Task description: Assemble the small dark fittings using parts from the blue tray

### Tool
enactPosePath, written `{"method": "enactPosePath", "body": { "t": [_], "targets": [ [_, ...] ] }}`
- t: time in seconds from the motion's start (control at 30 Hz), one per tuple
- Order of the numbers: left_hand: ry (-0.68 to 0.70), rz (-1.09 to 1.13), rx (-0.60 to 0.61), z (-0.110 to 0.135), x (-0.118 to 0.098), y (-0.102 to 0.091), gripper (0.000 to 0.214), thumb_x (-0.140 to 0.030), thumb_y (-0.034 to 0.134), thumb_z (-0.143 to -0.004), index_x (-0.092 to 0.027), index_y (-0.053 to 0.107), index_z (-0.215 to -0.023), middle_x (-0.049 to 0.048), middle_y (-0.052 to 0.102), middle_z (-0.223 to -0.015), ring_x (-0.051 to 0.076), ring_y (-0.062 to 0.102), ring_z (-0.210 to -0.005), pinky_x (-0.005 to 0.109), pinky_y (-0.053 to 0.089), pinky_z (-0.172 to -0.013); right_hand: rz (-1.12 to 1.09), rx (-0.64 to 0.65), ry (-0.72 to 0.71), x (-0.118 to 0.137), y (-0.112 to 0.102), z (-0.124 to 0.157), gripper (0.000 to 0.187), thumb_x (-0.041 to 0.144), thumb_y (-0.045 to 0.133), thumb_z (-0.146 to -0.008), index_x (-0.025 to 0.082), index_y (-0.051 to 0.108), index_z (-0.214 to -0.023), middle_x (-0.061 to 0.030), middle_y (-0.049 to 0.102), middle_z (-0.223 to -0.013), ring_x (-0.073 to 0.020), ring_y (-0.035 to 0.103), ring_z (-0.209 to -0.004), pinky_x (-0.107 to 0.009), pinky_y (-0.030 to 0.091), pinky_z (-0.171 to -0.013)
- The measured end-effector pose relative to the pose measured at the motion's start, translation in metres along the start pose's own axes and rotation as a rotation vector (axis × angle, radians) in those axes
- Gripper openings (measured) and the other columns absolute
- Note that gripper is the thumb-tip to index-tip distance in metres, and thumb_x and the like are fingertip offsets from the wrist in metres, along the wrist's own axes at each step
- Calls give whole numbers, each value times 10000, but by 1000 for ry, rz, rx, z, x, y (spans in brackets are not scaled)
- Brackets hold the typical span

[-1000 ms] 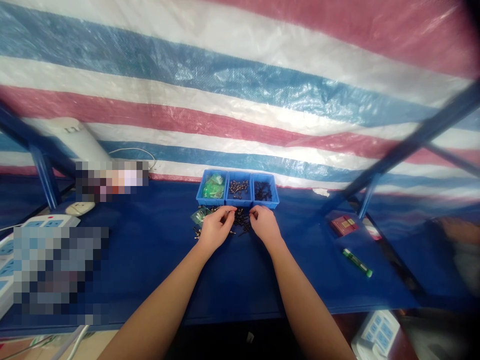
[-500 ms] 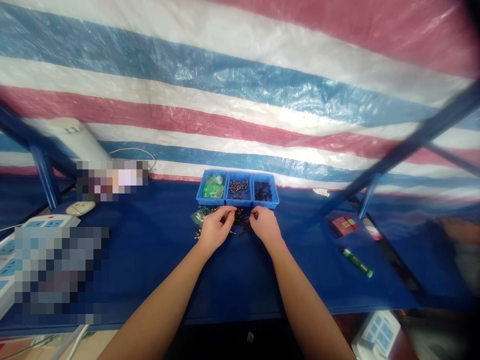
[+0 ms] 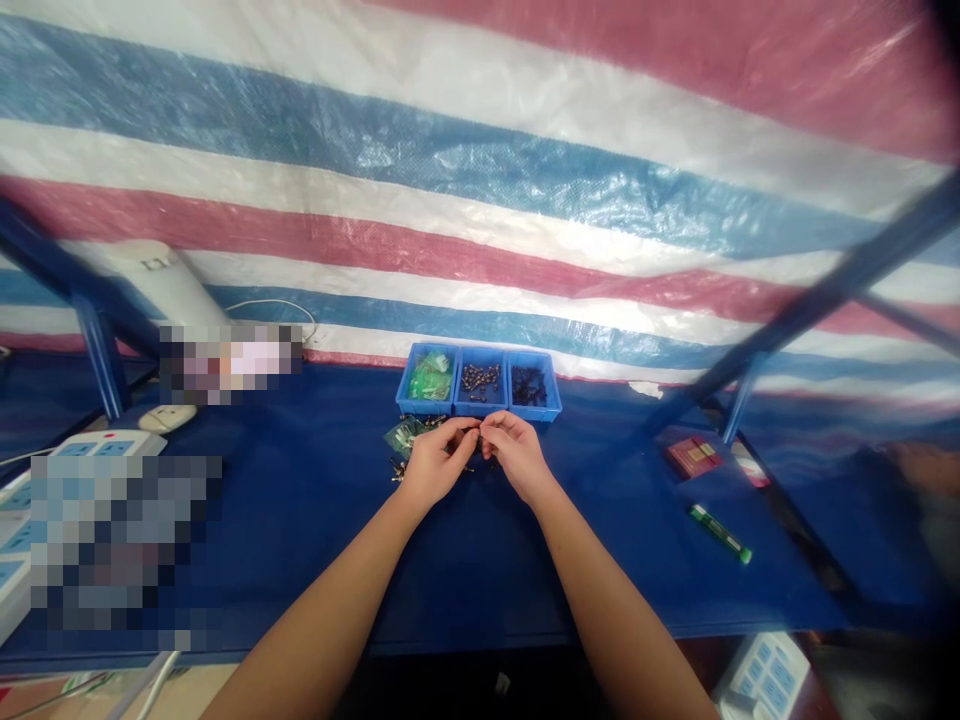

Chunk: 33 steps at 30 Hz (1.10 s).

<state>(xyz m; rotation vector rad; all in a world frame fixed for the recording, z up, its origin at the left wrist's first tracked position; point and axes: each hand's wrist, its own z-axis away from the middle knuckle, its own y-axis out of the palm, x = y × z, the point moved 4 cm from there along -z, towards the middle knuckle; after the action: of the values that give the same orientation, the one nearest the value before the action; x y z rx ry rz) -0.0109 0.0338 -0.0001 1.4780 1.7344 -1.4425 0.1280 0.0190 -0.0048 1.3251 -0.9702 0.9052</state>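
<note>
My left hand (image 3: 437, 461) and my right hand (image 3: 511, 453) meet fingertip to fingertip over a scatter of small dark screws (image 3: 396, 468) on the blue tabletop. Both pinch something tiny between thumb and fingers; it is too small to name. Just behind the hands stands a row of three small blue bins (image 3: 479, 383): the left holds green parts, the middle brownish screws, the right black pieces. A small green packet (image 3: 401, 434) lies by my left hand.
A red box (image 3: 692, 455) and a green-capped pen (image 3: 719, 533) lie at the right. White power strips (image 3: 97, 447) and a mouse (image 3: 166, 417) sit at the left. Blue shelf struts (image 3: 817, 290) cross on both sides. A striped tarp (image 3: 480, 180) hangs behind.
My right hand has moved left and now touches my left hand's fingertips. The view has shifted slightly.
</note>
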Motion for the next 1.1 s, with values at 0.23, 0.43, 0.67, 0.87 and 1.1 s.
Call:
{"method": "enactPosePath", "body": {
  "t": [0.23,0.43,0.67,0.87,1.1],
  "targets": [
    [16,79,4,1,0,0,231,-342,547,-905,-181,648,-1037,16,682,-756,112,616,-602,210,482,-575,-224,12,78,1,9,3,149,272,715,-707,190,597,-749,30,561,-610,-100,500,-539,-239,410,-550],
    [-20,58,-6,1,3,0,206,-355,545,-904,-183,634,-973,2,652,-694,110,590,-568,211,461,-553,-150,21,62,-1,6,1,118,255,692,-730,198,658,-827,18,602,-640,-110,529,-562,-243,421,-558],
    [-48,86,18,0,1,1,224,-371,517,-916,-188,605,-1009,3,668,-711,119,617,-593,208,468,-555,-163,48,61,-2,5,2,74,214,662,-736,184,702,-791,1,625,-647,-111,546,-579,-241,424,-568],
    [-56,43,23,0,-1,1,216,-373,480,-938,-190,591,-970,-4,670,-720,110,616,-597,205,458,-570,-50,26,50,-3,4,0,128,291,673,-755,194,690,-836,1,631,-663,-114,547,-568,-247,429,-552],
    [-42,-107,14,-2,-4,-3,286,-374,437,-957,-180,614,-843,-6,647,-691,111,596,-616,207,426,-581,239,1,-94,3,3,2,239,377,719,-745,195,693,-897,-1,638,-704,-130,570,-622,-270,480,-607]
  ]
}}
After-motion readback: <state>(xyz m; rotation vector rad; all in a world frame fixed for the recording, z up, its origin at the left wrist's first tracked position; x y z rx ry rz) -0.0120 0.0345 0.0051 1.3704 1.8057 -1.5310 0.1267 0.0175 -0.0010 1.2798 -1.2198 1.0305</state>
